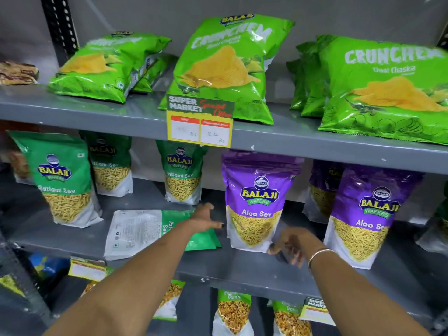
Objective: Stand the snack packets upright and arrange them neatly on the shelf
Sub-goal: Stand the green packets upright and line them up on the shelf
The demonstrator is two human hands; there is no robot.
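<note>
On the middle shelf a green Ratlami Sev packet lies flat, back side up. My left hand hovers over its right end, fingers apart, holding nothing. A purple Aloo Sev packet stands upright just right of that hand. My right hand is at this packet's lower right corner, fingers loosely spread and blurred, apparently not gripping it. A second purple Aloo Sev packet stands to the right. Three green Ratlami Sev packets stand upright to the left and behind.
The upper shelf holds green Crunchem chip bags, some leaning or lying, and a stack at right. A yellow price tag hangs from its edge. More packets stand on the bottom shelf. A black upright post is at the left.
</note>
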